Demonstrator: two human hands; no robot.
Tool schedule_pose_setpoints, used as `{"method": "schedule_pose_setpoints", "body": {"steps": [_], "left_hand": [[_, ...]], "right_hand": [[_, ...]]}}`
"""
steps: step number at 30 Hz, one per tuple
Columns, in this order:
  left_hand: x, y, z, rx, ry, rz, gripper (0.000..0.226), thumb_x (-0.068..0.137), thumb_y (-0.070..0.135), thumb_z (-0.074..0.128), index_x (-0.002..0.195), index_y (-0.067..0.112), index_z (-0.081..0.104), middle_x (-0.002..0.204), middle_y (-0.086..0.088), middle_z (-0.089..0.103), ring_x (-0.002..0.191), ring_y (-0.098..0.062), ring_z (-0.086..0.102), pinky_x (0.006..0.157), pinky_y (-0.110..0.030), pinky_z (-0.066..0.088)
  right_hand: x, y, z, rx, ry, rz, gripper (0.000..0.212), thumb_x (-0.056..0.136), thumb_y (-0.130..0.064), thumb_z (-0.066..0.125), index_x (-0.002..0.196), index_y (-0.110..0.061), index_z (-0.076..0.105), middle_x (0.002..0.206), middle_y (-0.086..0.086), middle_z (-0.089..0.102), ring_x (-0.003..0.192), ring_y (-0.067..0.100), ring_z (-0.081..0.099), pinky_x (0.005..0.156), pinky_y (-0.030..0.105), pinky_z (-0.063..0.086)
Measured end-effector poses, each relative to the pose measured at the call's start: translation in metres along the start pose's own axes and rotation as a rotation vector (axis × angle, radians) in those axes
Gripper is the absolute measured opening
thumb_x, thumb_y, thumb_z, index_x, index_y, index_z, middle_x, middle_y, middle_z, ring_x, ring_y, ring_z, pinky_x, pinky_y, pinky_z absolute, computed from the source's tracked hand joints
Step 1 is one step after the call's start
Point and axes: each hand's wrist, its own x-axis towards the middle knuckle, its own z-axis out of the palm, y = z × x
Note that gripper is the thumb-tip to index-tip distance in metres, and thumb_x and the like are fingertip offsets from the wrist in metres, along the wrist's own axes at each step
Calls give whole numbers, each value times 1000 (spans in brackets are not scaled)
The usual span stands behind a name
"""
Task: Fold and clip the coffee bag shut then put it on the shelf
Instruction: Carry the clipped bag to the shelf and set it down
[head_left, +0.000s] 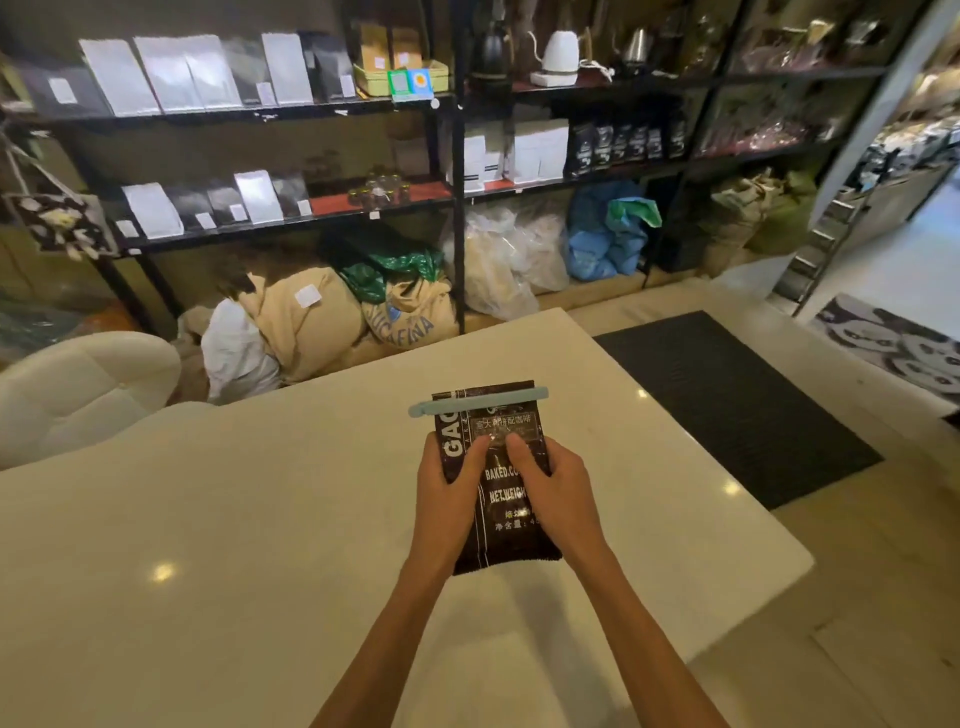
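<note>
A dark brown coffee bag (506, 525) with white lettering is held over the white table (234, 519). A pale blue clip (480, 401) sits across its folded top edge. My left hand (447, 491) grips the bag's left side, thumb on the front. On the bag's right side is my right hand (556, 488), its thumb also pressed on the front. Black metal shelves (457, 208) stand beyond the table, holding white and black bags.
Burlap sacks (311, 322) and plastic bags lie on the floor under the shelves. A white padded chair (78, 384) stands at the left. A dark floor mat (737, 405) lies right of the table. Kettles (558, 57) stand on the top shelf.
</note>
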Motion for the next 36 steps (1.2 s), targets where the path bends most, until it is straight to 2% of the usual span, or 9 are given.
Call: {"method": "schedule_pose_setpoints", "body": {"steps": [4, 9, 12, 16, 19, 25, 29, 32, 36], "left_hand": [[-1, -10, 47, 20, -80, -44, 25, 92, 34, 64, 117, 33, 60, 104, 6, 76, 94, -14, 75, 74, -30, 61], [8, -19, 116, 87, -115, -55, 23, 94, 33, 62, 116, 28, 60, 108, -2, 74, 95, -17, 74, 86, -46, 60], [18, -26, 173, 106, -118, -60, 26, 94, 35, 60, 118, 25, 58, 110, -3, 73, 97, -18, 74, 85, -42, 61], [35, -37, 275, 84, -187, -73, 33, 96, 48, 51, 118, 24, 56, 109, -2, 73, 93, -13, 74, 75, -27, 60], [40, -48, 364, 44, -289, -123, 37, 97, 49, 46, 124, 24, 49, 114, -1, 69, 93, -8, 73, 75, -24, 58], [51, -67, 547, 59, -391, -43, 26, 103, 42, 36, 126, 32, 40, 119, 0, 64, 94, -8, 72, 70, -21, 59], [67, -75, 629, 32, -410, -38, 25, 103, 38, 38, 125, 27, 43, 117, -3, 64, 91, -8, 72, 66, -19, 58], [77, -86, 673, 22, -461, -31, 17, 102, 38, 39, 117, 33, 47, 113, -3, 66, 89, -8, 73, 64, -19, 58], [99, -103, 719, 5, -482, -37, 11, 101, 40, 42, 109, 41, 49, 105, 3, 67, 87, -5, 73, 62, -17, 58]], "right_hand": [[6, 13, -44, -18, 108, 29, 27, 92, -50, 59, 94, -26, 71, 85, -2, 77, 77, 10, 74, 72, 32, 61], [25, 29, -106, 2, 188, 15, 25, 95, -51, 50, 87, -36, 69, 78, -9, 77, 71, 3, 73, 60, 20, 58], [50, 35, -157, -1, 229, 21, 30, 97, -51, 47, 84, -34, 68, 75, -5, 76, 70, 4, 73, 55, 15, 54], [101, 50, -255, 14, 257, 45, 35, 98, -48, 45, 83, -26, 68, 76, 4, 75, 68, 11, 74, 59, 25, 56], [138, 63, -343, 15, 310, 65, 41, 99, -48, 42, 84, -20, 66, 79, 8, 73, 74, 18, 73, 67, 33, 57], [194, 82, -512, 32, 352, 98, 45, 101, -53, 31, 105, -22, 64, 86, 2, 74, 70, 3, 73, 57, 15, 52], [211, 100, -590, -201, 348, 57, 46, 96, -62, 34, 125, -32, 53, 92, -12, 66, 80, 4, 69, 74, 28, 59], [221, 112, -628, -140, 370, 46, 35, 95, -58, 41, 113, -33, 56, 93, -13, 67, 79, -8, 67, 58, 9, 53], [250, 122, -661, -116, 421, 65, 37, 92, -62, 41, 111, -33, 54, 96, -11, 68, 80, -6, 68, 55, 11, 53]]}}
